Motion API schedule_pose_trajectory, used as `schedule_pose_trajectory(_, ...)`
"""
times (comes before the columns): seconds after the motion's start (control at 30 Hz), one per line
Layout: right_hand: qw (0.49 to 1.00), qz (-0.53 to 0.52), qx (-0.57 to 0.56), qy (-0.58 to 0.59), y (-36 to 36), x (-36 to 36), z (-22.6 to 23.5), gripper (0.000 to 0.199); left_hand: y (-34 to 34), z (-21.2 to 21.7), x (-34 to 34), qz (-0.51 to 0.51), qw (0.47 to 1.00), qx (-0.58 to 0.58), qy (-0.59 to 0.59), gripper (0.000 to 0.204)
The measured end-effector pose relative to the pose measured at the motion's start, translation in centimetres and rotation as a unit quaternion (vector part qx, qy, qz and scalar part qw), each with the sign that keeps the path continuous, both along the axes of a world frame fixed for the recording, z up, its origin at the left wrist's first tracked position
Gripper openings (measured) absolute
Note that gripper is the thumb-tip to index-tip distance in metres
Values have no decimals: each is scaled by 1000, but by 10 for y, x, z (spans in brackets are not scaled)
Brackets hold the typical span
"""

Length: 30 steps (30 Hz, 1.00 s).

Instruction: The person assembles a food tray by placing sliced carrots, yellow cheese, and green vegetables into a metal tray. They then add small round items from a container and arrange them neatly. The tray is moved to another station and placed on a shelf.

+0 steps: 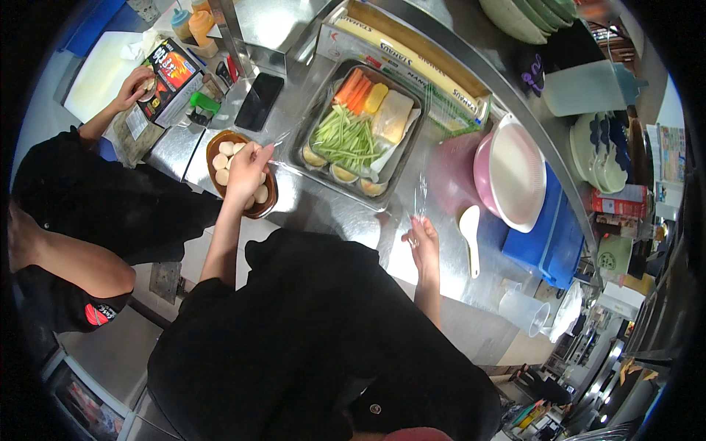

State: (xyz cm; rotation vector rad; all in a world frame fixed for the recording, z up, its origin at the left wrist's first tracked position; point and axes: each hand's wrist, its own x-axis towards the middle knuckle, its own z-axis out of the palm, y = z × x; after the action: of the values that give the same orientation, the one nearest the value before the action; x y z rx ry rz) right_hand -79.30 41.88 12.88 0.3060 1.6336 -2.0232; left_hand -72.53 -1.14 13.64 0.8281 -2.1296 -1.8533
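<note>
A sheet of clear plastic wrap (pixel 421 192) is held between my two hands, along the near side of a rectangular metal tray (pixel 336 187). My left hand (pixel 248 170) pinches one end above a brown oval dish (pixel 269 202) of round pale pieces. At the other end, my right hand (pixel 422 239) grips the wrap with its fingers closed, right of the tray's near corner. Inside the tray lie carrot sticks (pixel 353 90), shredded green cucumber (pixel 346 138), a yellow piece (pixel 376 97), a pale block (pixel 393 117) and several round pieces along the near edge.
A long wrap box (pixel 412 55) stands behind the tray. Pink and white bowls (pixel 515 173), a white rice paddle (pixel 471 239) and a clear jug (pixel 523 309) are to the right. A black phone (pixel 259 101) lies left. Beside me a co-worker's hand (pixel 136 88) reaches near a black box.
</note>
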Motion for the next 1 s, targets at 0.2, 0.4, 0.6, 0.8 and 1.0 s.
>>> schedule_pose_trajectory(0.2, 998, -37, -32, -26, 15, -22, -51, 5, 0, -17, -15, -18, 967, -237, -90, 36)
schedule_pose_trajectory(0.4, 987, -124, 3, -106, 14, -60, -57, 19, 7, -20, -52, -5, 950, -288, -118, 27)
schedule_pose_trajectory(0.6, 919, -263, 230, 184, -22, -65, -30, 19, 9, -40, -91, -25, 992, -106, -65, 18)
schedule_pose_trajectory(0.8, 923, -13, 270, 273, -95, -45, -13, 21, 28, -38, -99, -20, 989, 145, 27, 25)
schedule_pose_trajectory(1.0, 944, 94, 286, 135, -117, -78, 2, 27, 47, -3, -105, -81, 978, -191, -5, 33)
